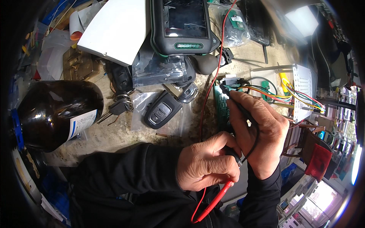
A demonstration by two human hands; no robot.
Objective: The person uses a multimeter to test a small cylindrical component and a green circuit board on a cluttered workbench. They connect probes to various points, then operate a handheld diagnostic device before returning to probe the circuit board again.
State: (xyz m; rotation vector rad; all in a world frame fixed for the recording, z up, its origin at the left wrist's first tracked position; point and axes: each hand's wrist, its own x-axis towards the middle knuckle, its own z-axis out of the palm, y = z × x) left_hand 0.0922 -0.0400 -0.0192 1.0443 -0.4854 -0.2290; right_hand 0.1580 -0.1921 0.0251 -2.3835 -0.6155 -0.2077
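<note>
My right hand [259,125] grips a black test probe [239,106], its front end up against the top of a green circuit board [221,107]. From the probe's rear a black lead [257,139] curves down to my left hand [209,164]. That hand is closed on a red test probe [215,202], which slants down below it, and on a dark piece [233,155] mostly hidden by the fingers. A connector [229,80] sits at the board's top edge, with several coloured wires [265,92] leading right. My hands cover the board's lower part.
A large brown bottle [57,114] lies on its side at left. Car key fobs [162,109] rest on plastic bags mid-bench. A handheld device [185,25] and a white box [114,31] stand behind. A perforated clear stand [303,91] is at right; a red lead [209,97] crosses the bench.
</note>
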